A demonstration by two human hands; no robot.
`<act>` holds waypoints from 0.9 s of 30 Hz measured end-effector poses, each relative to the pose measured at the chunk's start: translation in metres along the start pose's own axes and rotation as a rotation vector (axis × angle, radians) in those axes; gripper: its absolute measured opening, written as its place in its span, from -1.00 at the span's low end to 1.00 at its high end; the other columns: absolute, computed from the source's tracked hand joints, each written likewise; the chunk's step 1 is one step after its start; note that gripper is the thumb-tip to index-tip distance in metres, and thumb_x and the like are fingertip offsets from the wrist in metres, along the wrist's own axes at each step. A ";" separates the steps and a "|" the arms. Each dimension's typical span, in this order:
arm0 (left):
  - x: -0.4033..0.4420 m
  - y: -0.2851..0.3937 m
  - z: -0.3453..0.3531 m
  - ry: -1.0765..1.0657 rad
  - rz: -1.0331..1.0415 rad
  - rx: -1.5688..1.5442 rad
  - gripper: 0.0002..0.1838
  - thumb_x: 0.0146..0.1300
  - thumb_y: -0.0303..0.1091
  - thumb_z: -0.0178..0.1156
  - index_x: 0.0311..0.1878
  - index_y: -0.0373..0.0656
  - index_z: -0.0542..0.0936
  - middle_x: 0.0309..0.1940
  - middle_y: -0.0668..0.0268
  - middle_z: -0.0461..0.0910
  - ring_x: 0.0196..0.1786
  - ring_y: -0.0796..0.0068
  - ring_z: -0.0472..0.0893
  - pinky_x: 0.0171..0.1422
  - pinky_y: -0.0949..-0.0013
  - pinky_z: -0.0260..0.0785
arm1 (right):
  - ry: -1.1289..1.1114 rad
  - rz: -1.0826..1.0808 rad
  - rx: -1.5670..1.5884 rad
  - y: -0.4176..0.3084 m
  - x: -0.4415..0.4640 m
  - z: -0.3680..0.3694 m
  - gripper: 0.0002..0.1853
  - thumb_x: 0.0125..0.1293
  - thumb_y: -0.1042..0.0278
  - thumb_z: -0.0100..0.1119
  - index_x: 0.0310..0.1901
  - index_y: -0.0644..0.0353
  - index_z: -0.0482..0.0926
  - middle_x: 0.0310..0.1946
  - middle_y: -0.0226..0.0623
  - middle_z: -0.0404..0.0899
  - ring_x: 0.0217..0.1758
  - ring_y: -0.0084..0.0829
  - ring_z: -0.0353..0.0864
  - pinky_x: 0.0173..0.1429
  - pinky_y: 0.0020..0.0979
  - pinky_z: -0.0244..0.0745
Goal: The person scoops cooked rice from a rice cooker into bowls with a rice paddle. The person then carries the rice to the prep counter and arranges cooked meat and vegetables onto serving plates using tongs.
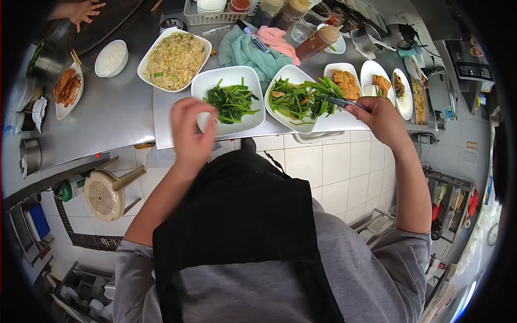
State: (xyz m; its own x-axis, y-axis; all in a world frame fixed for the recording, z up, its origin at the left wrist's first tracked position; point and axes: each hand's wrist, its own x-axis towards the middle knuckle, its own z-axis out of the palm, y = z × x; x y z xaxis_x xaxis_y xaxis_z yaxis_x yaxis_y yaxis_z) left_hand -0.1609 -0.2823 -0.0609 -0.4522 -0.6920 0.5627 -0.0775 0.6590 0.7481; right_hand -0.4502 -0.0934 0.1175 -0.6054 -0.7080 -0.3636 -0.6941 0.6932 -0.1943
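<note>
My right hand (375, 117) is closed around a pair of dark tongs (344, 102). Their tips reach into leafy green vegetables (323, 91) on a white dish (280, 110), which also holds brown pieces and some liquid. Left of it, a squarish white dish (254, 123) carries a pile of similar greens (229, 102). At that dish's left edge is my left hand (193, 129), its fingers bent and smeared by motion; whether it touches the rim I cannot tell.
Fried rice (175, 59) and a bowl of white rice (111, 58) stand left on the steel counter (124, 102). Behind lie a teal cloth (245, 56) and a sauce bottle (318, 43). Filled plates line the right. Another person's hand (85, 12) shows at upper left. A stool (105, 196) stands below.
</note>
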 end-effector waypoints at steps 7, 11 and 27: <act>0.065 0.085 0.090 -0.248 0.203 -0.123 -0.83 0.04 -0.35 0.43 -0.26 -0.02 0.69 -0.15 0.37 0.46 -0.15 0.28 0.47 -0.05 0.27 0.37 | 0.027 -0.053 -0.001 -0.001 -0.003 0.008 -0.55 0.28 -0.02 0.31 -0.46 0.30 0.64 -0.73 -0.19 0.36 -0.66 -0.31 0.26 -0.46 -0.26 0.22; 0.069 0.095 0.112 -0.282 0.155 -0.039 -0.79 0.02 -0.29 0.46 -0.24 0.00 0.71 -0.15 0.38 0.46 -0.16 0.28 0.48 -0.04 0.24 0.37 | 0.051 -0.091 -0.020 -0.004 -0.004 0.010 -0.55 0.28 -0.03 0.30 -0.46 0.29 0.65 -0.74 -0.15 0.41 -0.66 -0.21 0.37 -0.46 -0.22 0.26; 0.070 0.092 0.122 -0.268 -0.015 -0.068 -0.86 0.03 -0.31 0.46 -0.32 -0.02 0.73 -0.16 0.36 0.50 -0.07 0.23 0.49 0.03 0.23 0.37 | 0.115 -0.184 -0.127 0.001 0.004 0.016 -0.55 0.25 -0.06 0.29 -0.52 0.22 0.63 -0.75 -0.15 0.44 -0.61 -0.09 0.48 -0.39 -0.17 0.35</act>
State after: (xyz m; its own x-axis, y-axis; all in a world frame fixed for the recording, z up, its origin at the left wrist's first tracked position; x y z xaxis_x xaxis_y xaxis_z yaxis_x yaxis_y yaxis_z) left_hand -0.3084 -0.2340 0.0038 -0.6710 -0.5928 0.4454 -0.0304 0.6222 0.7822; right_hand -0.4467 -0.0932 0.1016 -0.4995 -0.8366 -0.2249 -0.8359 0.5336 -0.1285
